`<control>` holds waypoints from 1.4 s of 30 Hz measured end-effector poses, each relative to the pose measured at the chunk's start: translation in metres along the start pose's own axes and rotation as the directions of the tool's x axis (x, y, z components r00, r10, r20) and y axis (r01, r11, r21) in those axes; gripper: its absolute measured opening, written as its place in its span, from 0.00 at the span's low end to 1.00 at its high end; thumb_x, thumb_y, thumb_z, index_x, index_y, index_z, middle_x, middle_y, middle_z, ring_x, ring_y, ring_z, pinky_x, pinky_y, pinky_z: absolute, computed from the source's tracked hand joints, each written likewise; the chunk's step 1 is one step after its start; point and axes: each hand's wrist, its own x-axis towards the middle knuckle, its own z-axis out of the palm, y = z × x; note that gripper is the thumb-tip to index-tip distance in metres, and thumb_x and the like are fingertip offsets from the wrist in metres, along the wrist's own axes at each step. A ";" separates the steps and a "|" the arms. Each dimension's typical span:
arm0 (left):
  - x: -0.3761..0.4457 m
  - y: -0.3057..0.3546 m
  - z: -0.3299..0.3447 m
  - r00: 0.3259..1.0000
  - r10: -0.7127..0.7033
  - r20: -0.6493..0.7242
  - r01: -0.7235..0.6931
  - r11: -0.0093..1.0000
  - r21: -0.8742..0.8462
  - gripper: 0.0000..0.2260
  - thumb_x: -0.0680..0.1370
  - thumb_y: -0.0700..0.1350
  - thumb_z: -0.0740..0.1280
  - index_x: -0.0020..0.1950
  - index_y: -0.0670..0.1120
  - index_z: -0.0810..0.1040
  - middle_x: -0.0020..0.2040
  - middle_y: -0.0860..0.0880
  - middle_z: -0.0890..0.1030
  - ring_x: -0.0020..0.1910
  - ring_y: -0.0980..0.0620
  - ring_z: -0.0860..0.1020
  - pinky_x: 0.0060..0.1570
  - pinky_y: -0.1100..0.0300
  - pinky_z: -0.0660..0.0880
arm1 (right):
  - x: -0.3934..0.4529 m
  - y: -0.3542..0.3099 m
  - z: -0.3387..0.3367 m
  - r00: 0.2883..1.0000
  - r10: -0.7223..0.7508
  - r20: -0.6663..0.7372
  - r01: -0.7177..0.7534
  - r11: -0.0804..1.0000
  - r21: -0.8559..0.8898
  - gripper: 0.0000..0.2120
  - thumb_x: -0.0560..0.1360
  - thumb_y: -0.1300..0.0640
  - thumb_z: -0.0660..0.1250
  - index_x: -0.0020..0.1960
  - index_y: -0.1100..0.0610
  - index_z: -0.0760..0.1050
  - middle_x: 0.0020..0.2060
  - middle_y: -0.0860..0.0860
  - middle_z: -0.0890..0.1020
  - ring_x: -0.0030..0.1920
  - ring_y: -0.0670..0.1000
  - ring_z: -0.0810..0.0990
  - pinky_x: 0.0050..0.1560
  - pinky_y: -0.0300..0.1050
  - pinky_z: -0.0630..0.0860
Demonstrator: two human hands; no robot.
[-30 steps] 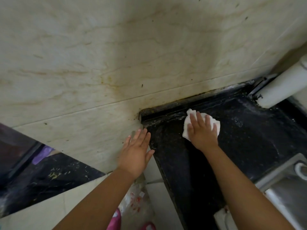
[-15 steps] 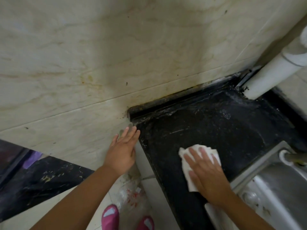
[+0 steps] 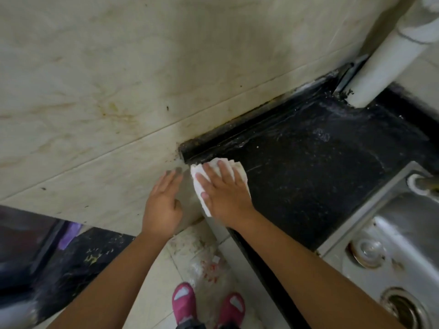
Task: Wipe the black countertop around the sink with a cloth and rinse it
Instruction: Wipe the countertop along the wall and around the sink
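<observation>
The black countertop point(image 3: 308, 176) runs from the tiled wall to the steel sink point(image 3: 394, 233) at the right; it looks wet and streaked. My right hand point(image 3: 223, 191) lies flat with straight fingers on a white cloth point(image 3: 198, 184), pressing it onto the counter's far left corner by the wall. My left hand point(image 3: 164, 205) rests flat against the beige wall tile point(image 3: 107, 129) just left of the counter's edge, holding nothing.
A white pipe point(image 3: 384, 60) rises from the counter's back right corner. A tap base point(image 3: 418, 184) stands on the sink rim; two drains show in the basin. Below are the tiled floor, my pink shoes point(image 3: 184, 302) and a dark cabinet point(image 3: 47, 262) at the left.
My right hand slid the cloth from the counter's front area near the sink back up and left into the corner by the wall. My left hand stayed on the wall.
</observation>
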 end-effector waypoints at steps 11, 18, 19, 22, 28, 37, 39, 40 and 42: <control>-0.001 0.037 0.020 0.984 0.128 0.121 -0.133 0.990 0.036 0.20 0.79 0.39 0.51 0.72 0.42 0.59 0.74 0.45 0.57 0.74 0.49 0.53 0.68 0.67 0.43 | -0.135 0.014 0.051 0.990 0.087 -0.109 -0.078 0.993 0.087 0.26 0.79 0.48 0.31 0.76 0.51 0.44 0.76 0.51 0.46 0.75 0.56 0.42 0.72 0.50 0.40; -0.013 0.019 0.019 0.995 0.055 0.080 -0.053 0.998 -0.028 0.25 0.72 0.33 0.51 0.70 0.39 0.62 0.72 0.44 0.61 0.72 0.48 0.56 0.68 0.63 0.48 | -0.023 0.023 0.000 0.970 0.221 0.099 -0.232 0.965 0.124 0.25 0.81 0.48 0.43 0.76 0.49 0.43 0.76 0.49 0.44 0.74 0.57 0.39 0.72 0.57 0.37; -0.017 0.015 0.018 0.997 0.048 0.064 -0.046 0.999 -0.026 0.25 0.72 0.35 0.50 0.70 0.37 0.63 0.71 0.43 0.62 0.71 0.49 0.57 0.68 0.62 0.49 | -0.012 0.021 -0.004 0.968 0.198 0.154 -0.220 0.965 0.143 0.25 0.81 0.47 0.43 0.76 0.48 0.40 0.75 0.48 0.40 0.74 0.56 0.35 0.71 0.57 0.35; -0.022 0.013 0.017 1.000 0.019 0.024 -0.019 0.999 -0.029 0.20 0.77 0.34 0.54 0.69 0.36 0.63 0.69 0.44 0.63 0.71 0.46 0.59 0.68 0.61 0.50 | -0.021 0.014 -0.006 0.989 0.070 0.129 -0.088 0.987 0.134 0.25 0.81 0.48 0.46 0.76 0.47 0.43 0.76 0.48 0.41 0.74 0.55 0.36 0.72 0.56 0.36; 0.003 0.047 0.029 0.992 0.098 0.079 -0.102 0.993 0.057 0.19 0.79 0.36 0.56 0.71 0.38 0.62 0.73 0.42 0.60 0.74 0.45 0.56 0.68 0.64 0.48 | -0.109 0.039 0.024 0.999 -0.031 0.015 0.029 0.996 0.080 0.26 0.66 0.44 0.57 0.63 0.49 0.68 0.60 0.48 0.78 0.60 0.53 0.77 0.60 0.51 0.74; 0.014 0.069 0.053 0.968 -0.024 0.248 -0.106 0.861 0.498 0.25 0.82 0.52 0.43 0.75 0.44 0.39 0.76 0.47 0.38 0.74 0.51 0.37 0.71 0.55 0.36 | -0.101 0.161 0.003 0.781 0.569 0.258 -0.616 0.769 0.169 0.26 0.81 0.46 0.39 0.76 0.52 0.39 0.75 0.48 0.40 0.75 0.56 0.40 0.72 0.54 0.46; 0.014 0.068 0.054 0.969 -0.027 0.246 -0.107 0.852 0.513 0.25 0.82 0.52 0.42 0.75 0.44 0.39 0.76 0.48 0.38 0.74 0.52 0.36 0.70 0.56 0.35 | -0.076 0.171 -0.003 0.767 0.608 0.203 -0.641 0.733 0.228 0.25 0.82 0.49 0.43 0.76 0.52 0.41 0.76 0.49 0.41 0.75 0.57 0.40 0.72 0.56 0.44; 0.014 0.068 0.054 0.970 -0.029 0.243 -0.104 0.851 0.514 0.25 0.82 0.52 0.42 0.75 0.44 0.39 0.76 0.48 0.38 0.74 0.52 0.36 0.70 0.56 0.35 | -0.058 0.171 -0.007 0.778 0.591 0.211 -0.628 0.745 0.227 0.25 0.82 0.49 0.43 0.76 0.52 0.41 0.76 0.49 0.41 0.75 0.57 0.39 0.72 0.56 0.43; 0.013 0.069 0.055 0.967 -0.037 0.250 -0.099 0.856 0.507 0.25 0.82 0.51 0.43 0.75 0.44 0.39 0.76 0.48 0.38 0.74 0.52 0.36 0.70 0.56 0.35 | -0.025 0.164 -0.008 0.828 0.516 0.217 -0.556 0.806 0.203 0.25 0.82 0.48 0.42 0.76 0.51 0.39 0.76 0.49 0.40 0.75 0.57 0.38 0.72 0.56 0.41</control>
